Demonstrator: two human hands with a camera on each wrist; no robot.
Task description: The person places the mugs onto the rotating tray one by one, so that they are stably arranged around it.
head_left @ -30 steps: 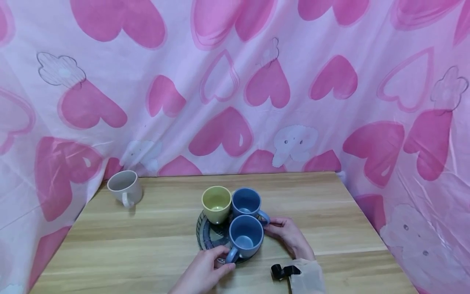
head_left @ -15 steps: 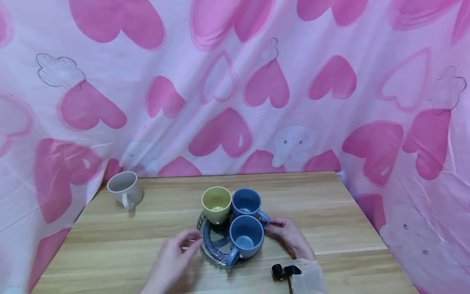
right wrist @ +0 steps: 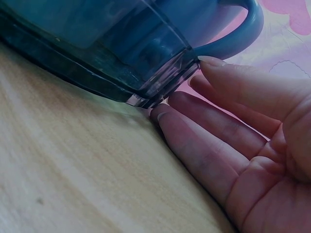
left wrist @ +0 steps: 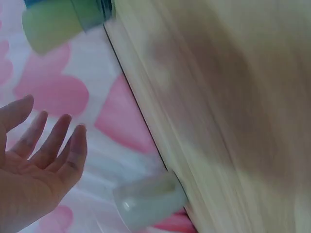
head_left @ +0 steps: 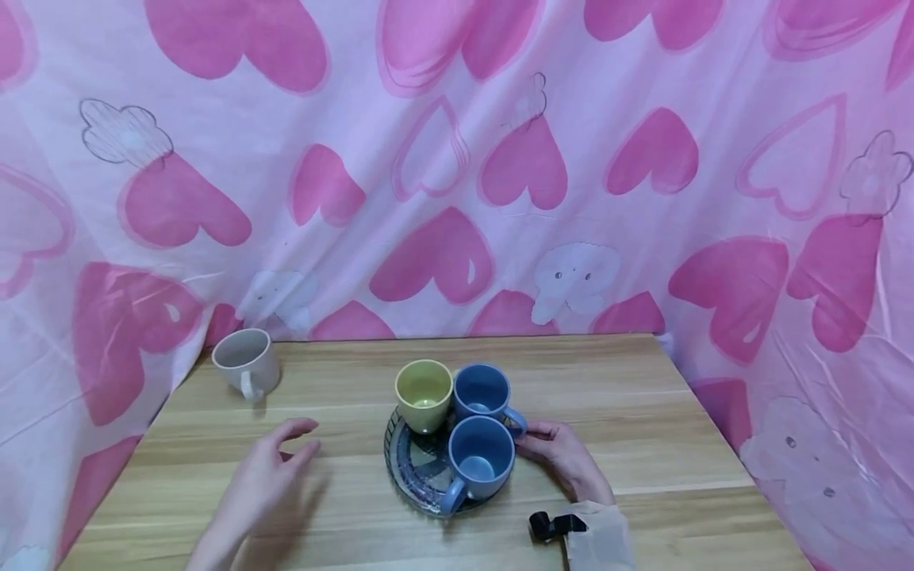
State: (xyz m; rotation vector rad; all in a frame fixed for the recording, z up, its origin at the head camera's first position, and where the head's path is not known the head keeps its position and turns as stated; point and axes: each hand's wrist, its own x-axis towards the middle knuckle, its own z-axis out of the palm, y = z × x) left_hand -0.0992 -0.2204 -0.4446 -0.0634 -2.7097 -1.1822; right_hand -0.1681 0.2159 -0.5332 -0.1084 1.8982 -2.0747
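My left hand (head_left: 260,476) is over the table left of the glass plate, fingers apart and nothing in them. In the left wrist view its palm and spread fingers (left wrist: 73,150) show. My right hand (head_left: 564,460) is at the plate's right edge; its thumb is on the upper rim and its fingertips (right wrist: 163,114) at the lower edge, pinching it. On the dark patterned glass plate (head_left: 414,488) stand a yellow-green cup (head_left: 423,396), a blue mug (head_left: 481,390) behind and a blue-grey mug (head_left: 481,460) in front.
A light grey mug (head_left: 247,366) stands at the table's back left corner, handle toward me. The wooden table (head_left: 328,381) ends at a pink heart-patterned cloth (head_left: 428,159) behind and at both sides. A black clip (head_left: 553,526) is on my right sleeve.
My left hand has let go of the plate's front left edge and moved left, away from it. The right hand, the plate and the cups keep their places.
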